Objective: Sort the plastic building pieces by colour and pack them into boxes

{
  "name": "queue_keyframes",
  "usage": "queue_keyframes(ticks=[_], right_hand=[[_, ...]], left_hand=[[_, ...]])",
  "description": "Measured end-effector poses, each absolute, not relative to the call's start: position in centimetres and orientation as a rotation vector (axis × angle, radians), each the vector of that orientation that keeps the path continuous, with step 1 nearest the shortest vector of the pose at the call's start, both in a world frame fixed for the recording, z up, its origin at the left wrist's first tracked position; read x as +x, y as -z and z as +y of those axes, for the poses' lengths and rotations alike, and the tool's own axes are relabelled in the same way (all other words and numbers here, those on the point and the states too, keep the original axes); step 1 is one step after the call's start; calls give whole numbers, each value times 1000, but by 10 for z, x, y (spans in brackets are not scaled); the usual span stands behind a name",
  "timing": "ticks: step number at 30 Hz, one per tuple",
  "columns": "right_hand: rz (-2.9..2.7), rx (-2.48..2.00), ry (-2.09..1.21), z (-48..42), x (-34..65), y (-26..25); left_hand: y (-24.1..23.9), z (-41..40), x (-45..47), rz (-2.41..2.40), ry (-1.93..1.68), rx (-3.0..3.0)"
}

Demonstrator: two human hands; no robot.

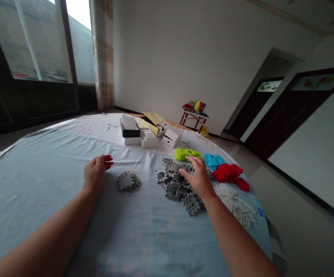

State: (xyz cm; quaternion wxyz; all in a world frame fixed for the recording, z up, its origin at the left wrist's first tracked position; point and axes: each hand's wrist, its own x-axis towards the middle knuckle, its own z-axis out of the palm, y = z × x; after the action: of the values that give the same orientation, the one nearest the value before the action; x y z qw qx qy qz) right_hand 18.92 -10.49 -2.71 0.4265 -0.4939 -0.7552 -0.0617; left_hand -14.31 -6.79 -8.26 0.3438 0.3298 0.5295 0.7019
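My left hand rests at the cloth, fingers loosely curved and holding nothing. Just right of it lies a ring of joined grey toothed building pieces, apart from the hand. Over a heap of grey square interlocking pieces is my right hand, thumb and fingers spread. Whether its fingertips touch a piece I cannot make out. Behind that hand sits a pile of lime-green pieces. To its right lie blue pieces, red pieces and white pieces.
A pale blue cloth covers the round table. At the back stand a black-and-white box, small white boxes, an open white box and a yellow printed box. A small table stands by the wall.
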Motion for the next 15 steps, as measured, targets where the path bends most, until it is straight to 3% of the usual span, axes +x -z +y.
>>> queue_keyframes(ticks=[15], right_hand=[[-2341,-1036,-171,-116,70,56]], left_hand=[[91,-61,-160,1680,-1941,938]])
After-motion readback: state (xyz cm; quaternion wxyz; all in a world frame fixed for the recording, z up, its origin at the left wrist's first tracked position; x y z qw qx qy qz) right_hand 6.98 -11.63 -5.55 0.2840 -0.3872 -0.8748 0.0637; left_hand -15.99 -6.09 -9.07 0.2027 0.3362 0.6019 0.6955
